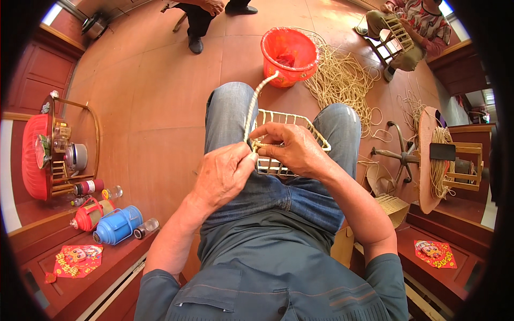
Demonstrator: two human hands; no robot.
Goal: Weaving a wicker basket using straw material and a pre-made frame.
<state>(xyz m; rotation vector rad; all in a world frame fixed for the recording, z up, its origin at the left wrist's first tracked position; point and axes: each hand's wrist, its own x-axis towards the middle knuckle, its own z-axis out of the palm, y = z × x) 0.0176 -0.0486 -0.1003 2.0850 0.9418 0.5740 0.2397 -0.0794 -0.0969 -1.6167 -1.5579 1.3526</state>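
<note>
Cord (251,108) in pinched left hand (223,172), curved right hand (295,147) beside.

Left of the left hand (225,174), floor (152,160) is stretching open; ahead, a red bucket (294,77) is blocking passage, while piled rope (342,72) is crowding its right.

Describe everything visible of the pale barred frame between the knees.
The pale, open-barred frame has slender parallel bars joined to a thicker outer rail. It looks partly wrapped; its core material is unclear. It sits between the legs of blue denim jeans, its right corner overlapping the right leg. At its left side the left hand and right hand meet; the right hides some bars.
</note>
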